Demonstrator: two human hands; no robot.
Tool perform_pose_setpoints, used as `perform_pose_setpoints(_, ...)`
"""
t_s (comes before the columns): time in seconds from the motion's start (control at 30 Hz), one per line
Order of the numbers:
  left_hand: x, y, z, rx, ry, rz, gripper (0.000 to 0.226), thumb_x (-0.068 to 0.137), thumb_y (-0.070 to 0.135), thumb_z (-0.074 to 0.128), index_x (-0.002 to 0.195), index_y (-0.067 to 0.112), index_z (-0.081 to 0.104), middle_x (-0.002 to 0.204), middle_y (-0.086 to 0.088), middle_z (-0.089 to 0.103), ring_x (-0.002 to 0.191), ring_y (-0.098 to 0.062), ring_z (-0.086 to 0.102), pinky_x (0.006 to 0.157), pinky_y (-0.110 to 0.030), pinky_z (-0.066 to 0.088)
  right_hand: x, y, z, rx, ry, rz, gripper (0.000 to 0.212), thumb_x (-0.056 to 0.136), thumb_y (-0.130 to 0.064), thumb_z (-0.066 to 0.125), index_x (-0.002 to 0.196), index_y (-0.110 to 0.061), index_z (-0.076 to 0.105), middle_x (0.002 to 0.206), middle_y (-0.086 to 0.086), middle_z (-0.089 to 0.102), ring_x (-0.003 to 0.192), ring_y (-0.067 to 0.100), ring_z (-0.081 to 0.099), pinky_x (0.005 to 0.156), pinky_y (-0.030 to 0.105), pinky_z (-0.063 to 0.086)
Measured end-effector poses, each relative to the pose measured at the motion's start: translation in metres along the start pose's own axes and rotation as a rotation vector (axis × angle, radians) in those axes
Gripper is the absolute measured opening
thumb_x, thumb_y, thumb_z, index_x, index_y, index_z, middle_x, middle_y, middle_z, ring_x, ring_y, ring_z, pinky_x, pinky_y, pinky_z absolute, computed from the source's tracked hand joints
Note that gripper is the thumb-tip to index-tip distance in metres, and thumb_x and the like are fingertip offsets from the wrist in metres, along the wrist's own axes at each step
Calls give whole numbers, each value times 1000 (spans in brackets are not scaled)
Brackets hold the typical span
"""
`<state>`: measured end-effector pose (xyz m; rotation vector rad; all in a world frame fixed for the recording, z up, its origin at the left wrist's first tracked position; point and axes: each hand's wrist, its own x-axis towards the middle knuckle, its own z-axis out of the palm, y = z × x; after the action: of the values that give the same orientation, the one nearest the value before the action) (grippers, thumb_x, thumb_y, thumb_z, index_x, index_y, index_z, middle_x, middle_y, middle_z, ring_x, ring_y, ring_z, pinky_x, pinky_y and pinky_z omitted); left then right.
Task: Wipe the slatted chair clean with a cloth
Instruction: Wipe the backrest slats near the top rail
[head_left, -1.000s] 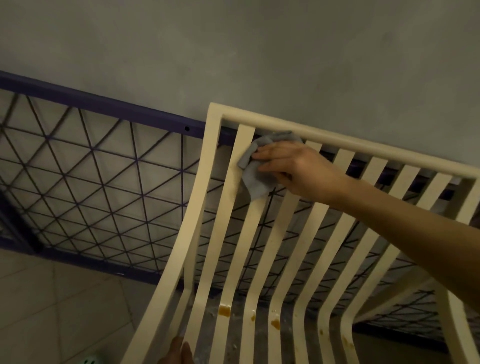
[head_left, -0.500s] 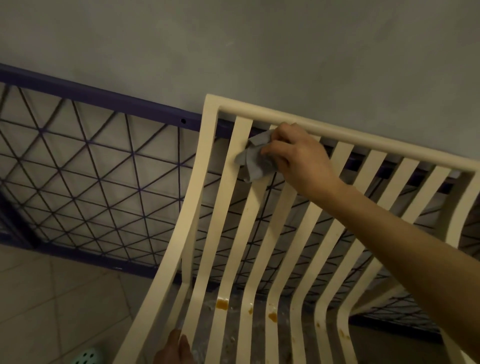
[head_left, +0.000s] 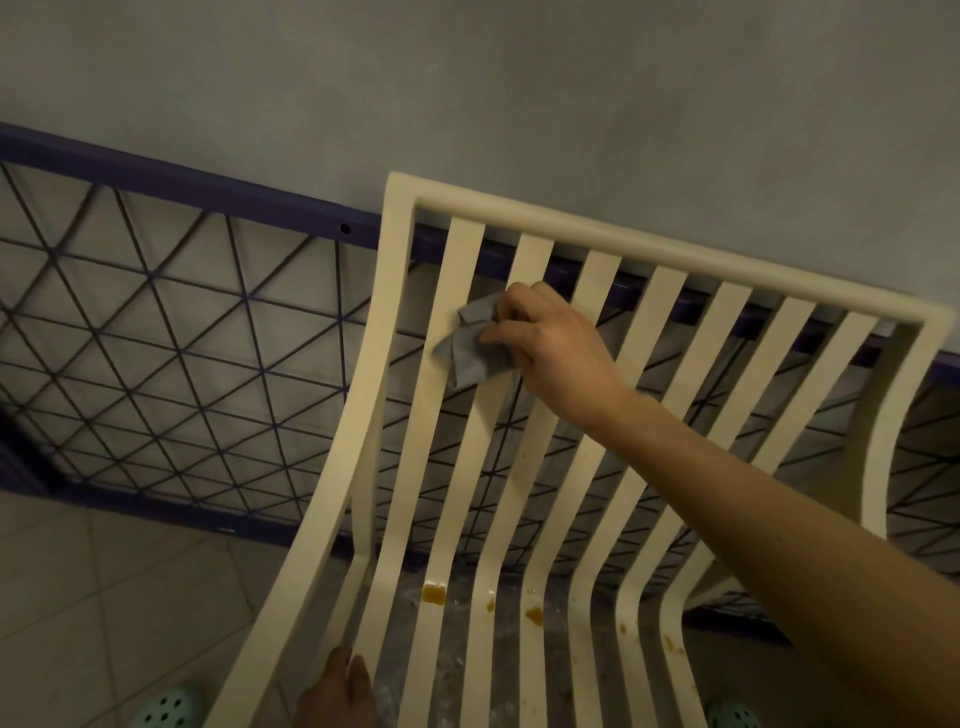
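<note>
A cream slatted chair (head_left: 670, 249) fills the middle and right of the view, its backrest leaning toward the grey wall. My right hand (head_left: 545, 343) grips a crumpled grey cloth (head_left: 470, 345) and holds it against the second and third slats from the left, a little below the top rail. Orange-brown stains (head_left: 434, 593) sit on several slats where the back curves into the seat. My left hand (head_left: 337, 693) shows only in part at the bottom edge, its fingers on the chair's front left frame.
A purple metal grid frame (head_left: 171, 364) leans on the grey wall (head_left: 467, 88) behind the chair. Tiled floor (head_left: 93, 597) lies at the lower left. Mint green clogs (head_left: 166, 709) show at the bottom edge.
My right hand has slid the cloth down the left slats, away from the top rail, and its fingers have curled tighter round it. The left hand stays on the front frame.
</note>
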<state>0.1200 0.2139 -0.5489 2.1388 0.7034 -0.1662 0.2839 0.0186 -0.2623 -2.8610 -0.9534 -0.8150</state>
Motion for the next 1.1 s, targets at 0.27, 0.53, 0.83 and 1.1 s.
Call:
perform_pose_setpoints(0.27, -3, 5, -7, 46, -31, -10, 26, 91, 12, 60, 113, 0, 66, 96, -27, 69, 88, -41, 65, 81, -39, 48, -49, -26, 52, 57, -313, -179, 24, 70, -4, 75, 91, -14, 74, 100, 4, 57, 99, 24, 51, 70, 41, 49)
perform_pose_setpoints(0.53, 0, 2, -8, 69, -54, -28, 28, 94, 17, 56, 117, 4, 65, 103, -25, 69, 94, -39, 64, 84, -37, 47, -8, 7, -17, -124, -209, -208, 19, 81, -16, 59, 93, -17, 73, 102, 4, 58, 99, 25, 52, 83, 38, 47)
perform_pose_setpoints(0.83, 0, 2, -9, 112, -99, -7, 30, 97, 21, 50, 122, 8, 60, 103, -24, 68, 96, -37, 64, 83, -36, 46, 7, 11, -10, -181, -60, -50, 12, 76, -4, 69, 85, -12, 73, 99, 7, 52, 97, 31, 47, 78, 45, 44)
perform_pose_setpoints(1.1, -1, -7, -8, 74, -114, 36, 24, 100, 29, 38, 104, 16, 59, 84, -10, 61, 82, -28, 61, 77, -33, 47, -46, -12, 45, -112, -250, -259, 18, 79, -9, 64, 95, -13, 71, 102, 8, 53, 99, 29, 48, 83, 43, 44)
